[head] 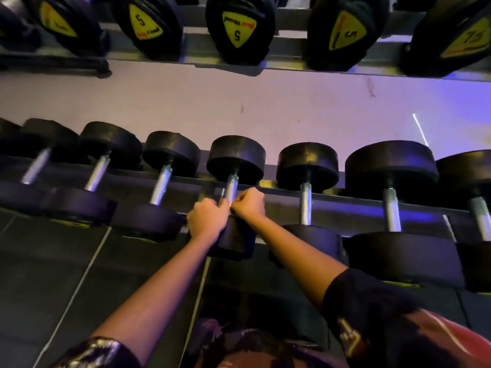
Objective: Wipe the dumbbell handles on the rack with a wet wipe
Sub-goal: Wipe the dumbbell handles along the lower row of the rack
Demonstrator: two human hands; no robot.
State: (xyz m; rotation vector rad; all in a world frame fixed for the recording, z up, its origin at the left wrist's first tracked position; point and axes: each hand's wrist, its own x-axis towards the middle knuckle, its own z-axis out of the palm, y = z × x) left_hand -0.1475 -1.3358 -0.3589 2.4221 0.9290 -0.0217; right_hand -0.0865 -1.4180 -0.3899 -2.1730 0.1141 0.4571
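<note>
Chrome handle (230, 188): left hand (207, 217) and right hand (248, 204) pinch the wipe (229, 205) at its near end. Wrap it fully, then slide up.

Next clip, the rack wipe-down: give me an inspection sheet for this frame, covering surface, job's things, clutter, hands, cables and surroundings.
Surface: the lower rack rail carries a row of black dumbbells with chrome handles.
Job's things: the handle of the middle dumbbell is in hand; the wet wipe shows only as a pale sliver between the hands.
Clutter: nothing seen.
Grippers: the left hand and right hand both curl round the near end of that handle, side by side.
Cables: nothing seen.
Surroundings: the upper rack holds dumbbells, some marked 5; pale wall behind, dark tiled floor below.
</note>
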